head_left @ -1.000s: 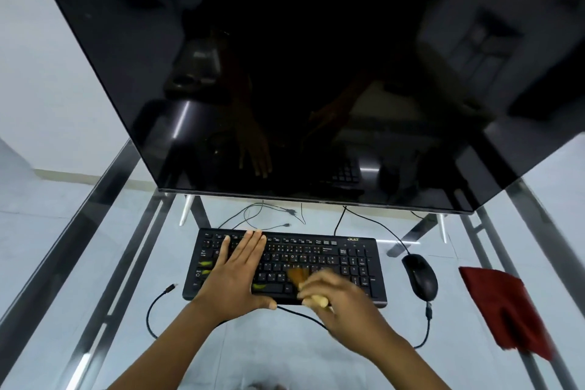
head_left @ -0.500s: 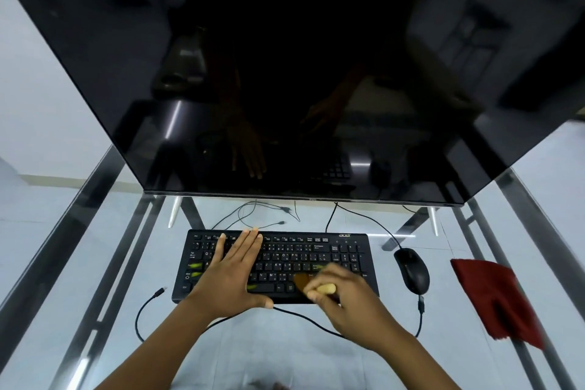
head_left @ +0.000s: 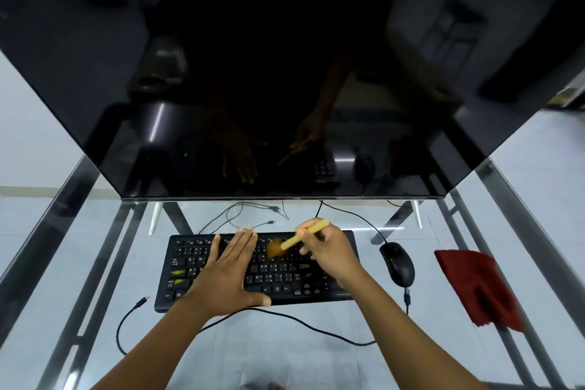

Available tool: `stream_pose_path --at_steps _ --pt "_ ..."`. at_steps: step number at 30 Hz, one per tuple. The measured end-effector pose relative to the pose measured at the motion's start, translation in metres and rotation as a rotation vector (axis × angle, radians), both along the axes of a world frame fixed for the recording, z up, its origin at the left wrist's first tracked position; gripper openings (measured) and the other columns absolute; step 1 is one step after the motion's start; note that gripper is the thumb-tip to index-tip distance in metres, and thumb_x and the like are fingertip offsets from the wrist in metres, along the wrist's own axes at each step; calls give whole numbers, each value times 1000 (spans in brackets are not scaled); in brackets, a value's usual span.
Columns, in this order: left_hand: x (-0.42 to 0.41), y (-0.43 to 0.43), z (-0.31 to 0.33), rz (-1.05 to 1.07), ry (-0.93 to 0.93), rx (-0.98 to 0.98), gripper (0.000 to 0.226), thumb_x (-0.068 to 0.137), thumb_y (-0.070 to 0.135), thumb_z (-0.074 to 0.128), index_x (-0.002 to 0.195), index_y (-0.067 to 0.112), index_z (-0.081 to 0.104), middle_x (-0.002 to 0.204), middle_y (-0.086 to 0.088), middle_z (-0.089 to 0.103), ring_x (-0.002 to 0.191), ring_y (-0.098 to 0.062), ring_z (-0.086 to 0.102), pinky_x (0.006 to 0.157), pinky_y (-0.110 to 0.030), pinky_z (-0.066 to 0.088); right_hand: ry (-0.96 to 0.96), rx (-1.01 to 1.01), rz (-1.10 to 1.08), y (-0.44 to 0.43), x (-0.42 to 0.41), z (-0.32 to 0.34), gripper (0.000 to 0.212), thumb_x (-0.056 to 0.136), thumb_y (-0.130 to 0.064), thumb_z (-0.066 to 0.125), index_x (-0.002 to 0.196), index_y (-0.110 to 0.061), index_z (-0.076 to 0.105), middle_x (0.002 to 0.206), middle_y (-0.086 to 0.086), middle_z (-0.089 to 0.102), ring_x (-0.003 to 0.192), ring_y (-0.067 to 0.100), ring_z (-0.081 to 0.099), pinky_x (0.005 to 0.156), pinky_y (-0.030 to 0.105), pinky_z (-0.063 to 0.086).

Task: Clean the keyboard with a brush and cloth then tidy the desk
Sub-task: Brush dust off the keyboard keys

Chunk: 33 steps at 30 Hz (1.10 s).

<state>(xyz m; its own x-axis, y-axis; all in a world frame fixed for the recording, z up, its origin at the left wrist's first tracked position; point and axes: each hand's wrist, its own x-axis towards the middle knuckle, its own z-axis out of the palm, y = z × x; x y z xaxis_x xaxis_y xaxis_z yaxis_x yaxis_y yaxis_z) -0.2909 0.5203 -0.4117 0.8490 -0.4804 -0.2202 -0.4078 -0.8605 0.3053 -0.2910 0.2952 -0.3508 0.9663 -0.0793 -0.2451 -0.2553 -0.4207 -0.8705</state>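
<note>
We are mid-brushing. Our right grip [head_left: 329, 250] is clenched round the brush [head_left: 304, 236], its bristles on the upper rows of the keyboard [head_left: 285, 282] just to its left. Our left grip [head_left: 228, 275] lies flat and released on the keys. Green specks [head_left: 178, 272] show left of it. The red cloth [head_left: 474, 288] lies well right, beyond the mouse [head_left: 397, 264]. By our judgement, wiping and tidying the bench [head_left: 285, 358] are not yet done.

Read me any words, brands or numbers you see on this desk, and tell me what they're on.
Nothing reads clearly.
On the keyboard: white key legends, too small and blurred.
On the monitor: nothing legible.
On the mouse, cloth and brush: no text visible.
</note>
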Motion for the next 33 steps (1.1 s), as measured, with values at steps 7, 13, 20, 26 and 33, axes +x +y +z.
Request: stream_pose_path --at_steps 7,13,20,26,33 --pt "-4 -21 2 -39 -27 -12 121 65 93 29 152 19 -11 157 7 -24 137 -1 -32 114 -48 -17 -123 -103 24 -16 4 3 8 92 -29 60 90 -24 66 82 -6 70 70 11 67 66 25 56" --pt "-6 -45 2 -99 -41 -28 118 70 91 32 152 19 -12 157 6 -24 137 -2 -33 113 -47 -18 -218 -176 -182 -41 -4 -3 12 91 -26 62 80 -30 65 81 -10 68 72 2 62 68 12 47" --pt "-3 -63 0 -181 -43 -32 117 72 88 39 151 18 -14 156 4 -26 138 -5 -33 115 -47 -18 -221 -382 -140 -66 -14 0 7 90 -29 63 89 -30 70 88 -17 67 78 4 61 72 14 45" --pt "-3 -64 -2 -183 -31 12 125 67 90 40 148 18 -22 153 3 -34 137 -8 -37 116 -49 -16 -51 -318 -197 -79 -21 -5 13 91 -37 61 86 -27 68 63 -13 61 54 5 57 56 9 39" --pt "0 -62 -7 -180 -30 36 127 66 92 39 149 14 -18 154 1 -32 137 -9 -37 114 -47 -20 15 -299 -98 -89 -32 -7 17 89 -42 62 91 -28 72 73 -5 71 62 8 64 55 16 44"
